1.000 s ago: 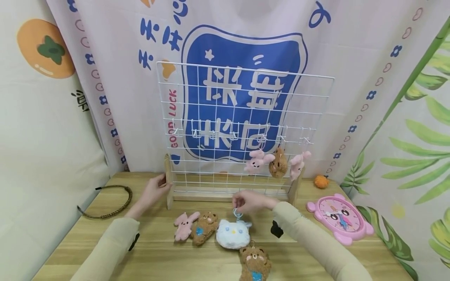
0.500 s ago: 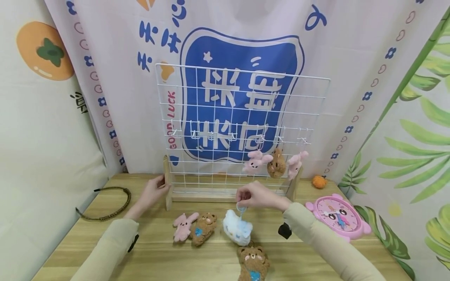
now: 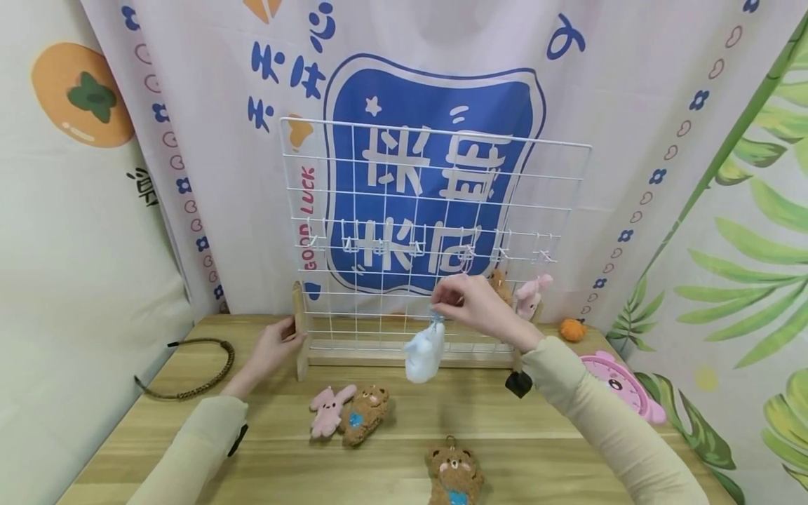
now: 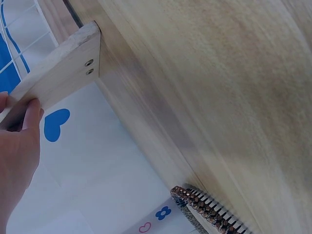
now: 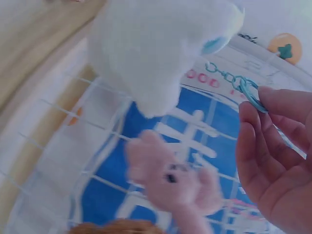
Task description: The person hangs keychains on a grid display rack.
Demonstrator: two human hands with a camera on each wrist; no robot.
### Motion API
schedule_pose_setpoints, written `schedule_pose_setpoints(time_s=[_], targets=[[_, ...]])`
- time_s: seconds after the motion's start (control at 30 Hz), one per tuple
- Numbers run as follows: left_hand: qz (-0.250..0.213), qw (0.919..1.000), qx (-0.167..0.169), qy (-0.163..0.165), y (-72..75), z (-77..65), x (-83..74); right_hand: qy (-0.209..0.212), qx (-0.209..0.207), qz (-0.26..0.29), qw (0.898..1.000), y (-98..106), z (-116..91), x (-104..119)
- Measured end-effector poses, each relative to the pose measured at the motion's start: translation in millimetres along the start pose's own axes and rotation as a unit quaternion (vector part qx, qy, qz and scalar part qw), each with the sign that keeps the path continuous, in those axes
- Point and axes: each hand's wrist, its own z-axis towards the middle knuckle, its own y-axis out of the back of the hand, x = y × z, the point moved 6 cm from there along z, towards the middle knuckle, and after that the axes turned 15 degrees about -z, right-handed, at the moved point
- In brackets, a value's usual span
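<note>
My right hand [image 3: 476, 305] pinches the light-blue ring [image 5: 249, 92] of a white plush cat keychain [image 3: 424, 354], which dangles above the table before the white wire grid rack. With its fingers and thumb, my left hand [image 3: 271, 344] grips the rack's left wooden upright [image 4: 58, 68]. From hooks on the right side hang a pink plush rabbit [image 3: 533, 296], a brown plush bear [image 3: 501, 285] half covered by my right hand, and another pink rabbit [image 5: 175, 183], hidden in the head view. On the table lie a pink rabbit [image 3: 330, 412] and two brown bears [image 3: 366, 415].
Several hooks [image 3: 381, 245] stick out along the grid. A dark braided headband [image 3: 224, 361] lies at the left. On the right are a pink clock [image 3: 621, 386], partly behind my sleeve, and a small orange pumpkin [image 3: 573, 329]. A printed curtain [image 3: 246, 210] backs the table.
My right hand has lifted the white cat keychain by its ring off the table, up toward the grid. The keychain has turned while hanging. My left hand stays on the upright.
</note>
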Motion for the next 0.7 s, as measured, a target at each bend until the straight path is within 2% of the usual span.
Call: schedule_pose_setpoints(time_s=[0.23,0.5,0.7], targets=[[0.006,1.0,0.001,0.004,0.9,0.5,1.8,-0.004,-0.031,-0.011,0.999,26.5,22.0,10.3],[-0.002,1.0,0.003,0.001,0.1,0.1,2.6,-0.008,-0.081,-0.021,0.996,43.6,43.9,6.7],[0.0,1.0,0.002,0.002,-0.2,-0.9,1.0,-0.012,-0.072,-0.028,0.997,45.7,58.3,5.0]])
